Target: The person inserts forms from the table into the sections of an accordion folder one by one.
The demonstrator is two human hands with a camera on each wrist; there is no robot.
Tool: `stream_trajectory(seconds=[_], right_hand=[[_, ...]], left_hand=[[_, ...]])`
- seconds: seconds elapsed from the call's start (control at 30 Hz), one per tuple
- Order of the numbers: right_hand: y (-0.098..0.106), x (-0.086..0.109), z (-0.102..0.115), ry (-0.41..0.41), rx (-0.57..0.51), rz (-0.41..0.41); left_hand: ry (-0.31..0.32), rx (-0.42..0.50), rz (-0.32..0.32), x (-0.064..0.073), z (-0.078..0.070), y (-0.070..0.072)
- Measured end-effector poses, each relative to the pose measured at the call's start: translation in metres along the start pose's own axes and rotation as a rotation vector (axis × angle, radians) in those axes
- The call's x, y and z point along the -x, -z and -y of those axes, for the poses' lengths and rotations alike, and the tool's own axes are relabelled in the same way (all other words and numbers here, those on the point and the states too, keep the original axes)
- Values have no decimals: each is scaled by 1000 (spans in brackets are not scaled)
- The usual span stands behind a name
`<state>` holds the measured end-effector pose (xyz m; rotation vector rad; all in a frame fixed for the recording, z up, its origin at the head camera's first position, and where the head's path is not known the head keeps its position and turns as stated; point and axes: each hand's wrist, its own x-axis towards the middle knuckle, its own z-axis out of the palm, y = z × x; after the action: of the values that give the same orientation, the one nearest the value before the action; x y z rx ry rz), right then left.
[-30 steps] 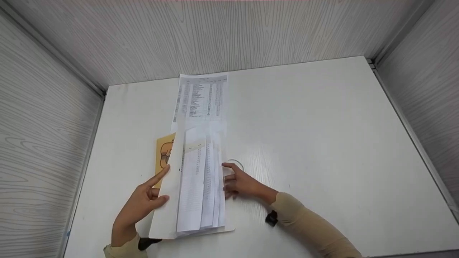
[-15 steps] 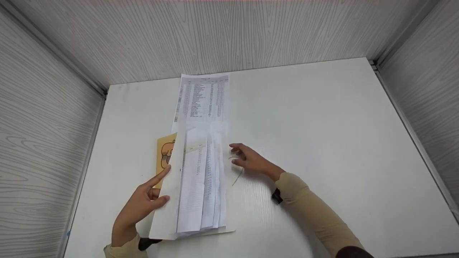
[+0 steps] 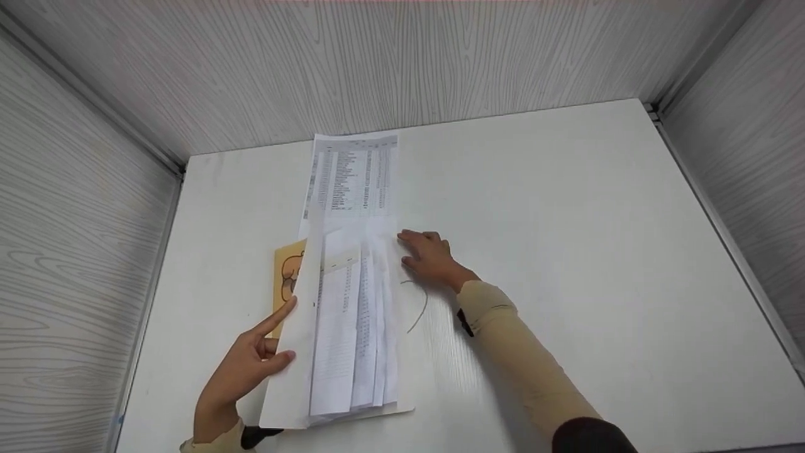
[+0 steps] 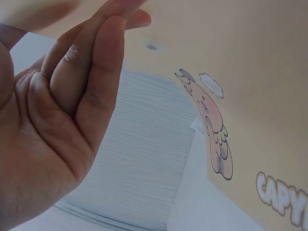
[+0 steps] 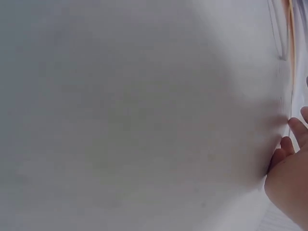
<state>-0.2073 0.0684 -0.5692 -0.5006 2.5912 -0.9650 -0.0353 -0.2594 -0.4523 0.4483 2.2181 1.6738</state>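
Note:
A folder [image 3: 289, 377], white inside, stands with its cover raised on the table. My left hand [image 3: 239, 371] pinches the cover's left edge, thumb on the white side and other fingers behind. The cover's outside [image 4: 255, 115] is yellow, with a cartoon animal and the letters "CAPY" in the left wrist view. Inside lie several loose printed papers [image 3: 336, 340]. A printed sheet [image 3: 352, 182] sticks out beyond the top. My right hand [image 3: 431, 255] is at the folder's right side, fingertips touching near the papers' edge. A thin cord [image 3: 424, 308] curves below it.
The white table [image 3: 566, 264] extends to the right of the folder. A wood-grain panel [image 3: 352, 63] rises behind, with side panels at the left [image 3: 75, 251] and right [image 3: 748, 157].
My right hand has moved up along the folder's right side, away from the thin cord, which now lies in view. My left hand keeps its hold on the cover.

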Motion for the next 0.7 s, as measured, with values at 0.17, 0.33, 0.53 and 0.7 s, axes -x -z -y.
stream_trajectory(seconds=[0.17,0.33,0.53,0.7], right_hand=[[-6,-7,4,-25,120,3],[-8,-12,8,-26,206,-10],[-6,-16,6,-18,260,-44],[-1,-16,4,-5,304,-61]], left_hand=[[9,19,25,3,2,1],[5,24,27,4,2,3],[-28,33,29,5,1,6],[-40,42,35,6,2,9]])
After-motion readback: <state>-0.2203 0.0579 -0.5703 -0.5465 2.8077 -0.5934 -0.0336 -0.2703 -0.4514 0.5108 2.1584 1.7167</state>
